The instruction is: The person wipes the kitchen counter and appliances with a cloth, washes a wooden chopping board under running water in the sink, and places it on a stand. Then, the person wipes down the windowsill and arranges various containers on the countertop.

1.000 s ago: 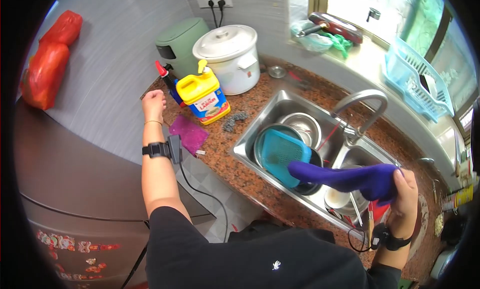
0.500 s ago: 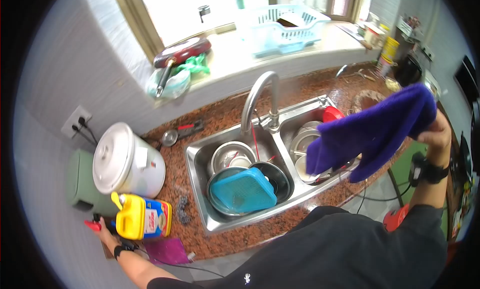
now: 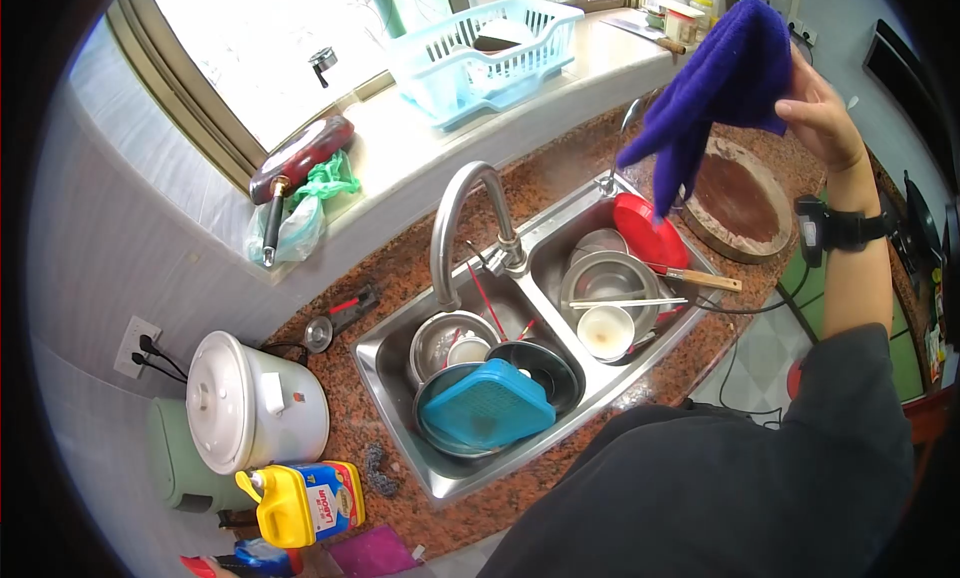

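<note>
At the upper right, my right hand [image 3: 825, 118] is closed on a purple cloth [image 3: 725, 78], which hangs down beside the far end of the double sink [image 3: 590, 368]. Below the cloth, the right basin holds a red plastic basin [image 3: 650, 233], a metal bowl [image 3: 615, 278], a white bowl [image 3: 606, 331] and chopsticks. Stacked pots and a blue plastic basket [image 3: 490, 403] fill much of the left basin. My left hand [image 3: 222, 571] barely shows at the bottom left edge, near a red object [image 3: 197, 566]. Its fingers are mostly cut off.
A curved faucet [image 3: 470, 208] rises behind the sink. On the counter are a round chopping board [image 3: 738, 200], a white lidded bucket [image 3: 255, 403] and a yellow detergent jug [image 3: 300, 503]. A light-blue dish rack [image 3: 480, 63] and a pan [image 3: 300, 158] rest on the windowsill.
My right hand has raised the purple cloth upward and away from the sink, uncovering the chopping board and right basin. My left hand has slipped mostly out of the frame as the view shifted.
</note>
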Demonstrator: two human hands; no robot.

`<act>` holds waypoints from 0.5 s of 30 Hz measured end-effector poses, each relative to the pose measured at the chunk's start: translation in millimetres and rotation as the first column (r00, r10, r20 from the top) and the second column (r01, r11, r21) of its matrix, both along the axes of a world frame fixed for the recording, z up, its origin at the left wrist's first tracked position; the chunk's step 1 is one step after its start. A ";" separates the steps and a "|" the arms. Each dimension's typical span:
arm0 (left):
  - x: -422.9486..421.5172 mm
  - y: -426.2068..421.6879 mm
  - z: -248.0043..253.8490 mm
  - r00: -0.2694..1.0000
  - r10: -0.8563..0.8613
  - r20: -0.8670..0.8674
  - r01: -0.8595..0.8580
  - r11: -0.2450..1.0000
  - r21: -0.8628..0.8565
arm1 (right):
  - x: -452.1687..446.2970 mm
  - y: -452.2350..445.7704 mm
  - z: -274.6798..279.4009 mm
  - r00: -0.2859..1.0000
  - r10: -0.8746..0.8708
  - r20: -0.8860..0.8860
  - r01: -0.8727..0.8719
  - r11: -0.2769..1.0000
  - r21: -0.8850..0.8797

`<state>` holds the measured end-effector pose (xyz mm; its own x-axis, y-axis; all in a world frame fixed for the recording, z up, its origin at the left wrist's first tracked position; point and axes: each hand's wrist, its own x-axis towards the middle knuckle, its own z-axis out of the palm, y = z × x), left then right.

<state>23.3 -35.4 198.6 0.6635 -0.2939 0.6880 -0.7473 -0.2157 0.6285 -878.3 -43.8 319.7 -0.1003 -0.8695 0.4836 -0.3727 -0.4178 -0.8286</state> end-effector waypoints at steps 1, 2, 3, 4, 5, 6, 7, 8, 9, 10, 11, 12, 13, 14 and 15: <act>-18.4 6.3 20.1 0.987 -0.021 0.157 0.013 0.998 0.053 | -5.1 -4.2 -0.5 0.999 0.049 -0.025 -0.049 0.998 -0.026; -32.0 14.0 34.8 0.950 -0.049 0.309 0.016 0.994 0.108 | -9.8 -7.0 1.7 0.999 0.042 -0.026 -0.043 0.999 -0.028; -42.4 22.0 48.0 0.948 -0.045 0.316 0.010 0.994 0.111 | -7.6 -8.9 6.8 1.000 0.011 -0.010 -0.012 1.000 -0.026; -51.9 29.8 59.8 0.942 -0.239 0.236 0.225 0.971 0.085 | -4.0 -11.1 13.7 1.000 -0.018 0.012 0.018 1.000 -0.014; -64.3 37.6 70.0 0.890 -0.426 0.161 0.425 0.904 0.043 | 2.0 -12.0 20.9 0.997 -0.061 0.044 0.061 0.998 0.003; -94.0 45.0 83.8 0.859 -0.496 0.127 0.494 0.868 0.045 | 11.6 -13.4 30.2 0.987 -0.127 0.096 0.124 0.992 0.036; -126.3 52.1 95.2 0.844 -0.522 0.120 0.514 0.853 0.092 | 26.5 -13.0 42.8 0.957 -0.229 0.180 0.215 0.972 0.095; -165.0 58.3 107.0 0.827 -0.548 0.123 0.532 0.835 0.139 | 35.9 -12.4 56.3 0.915 -0.312 0.254 0.286 0.949 0.135; -204.1 60.8 115.7 0.806 -0.578 0.123 0.555 0.812 0.180 | 43.5 -13.0 67.4 0.873 -0.375 0.313 0.337 0.926 0.168; -238.0 63.8 120.9 0.785 -0.609 0.115 0.577 0.786 0.222 | 38.7 -15.0 71.9 0.849 -0.377 0.371 0.395 0.918 0.029; -266.5 65.2 127.4 0.766 -0.638 0.079 0.607 0.758 0.240 | -7.7 -14.8 62.3 0.978 -0.123 0.170 0.154 0.971 -0.182; -257.2 70.2 120.3 0.781 -0.620 0.083 0.587 0.772 0.245 | -75.1 -17.2 47.6 0.990 0.115 -0.081 -0.136 0.933 -0.333; -239.7 69.4 103.8 0.765 -0.617 -0.182 0.634 0.772 0.048 | -120.7 -28.6 37.2 0.995 -0.023 0.094 0.066 0.876 -0.478; -223.8 79.9 82.9 0.669 -0.611 -0.423 0.609 0.777 -0.160 | -164.8 -42.4 26.0 0.949 -0.128 0.288 0.276 0.778 -0.564; -271.0 73.6 74.4 0.541 -0.727 -0.424 0.712 0.664 -0.229 | -151.2 -41.4 32.9 0.787 -0.582 -0.206 0.367 0.709 -0.603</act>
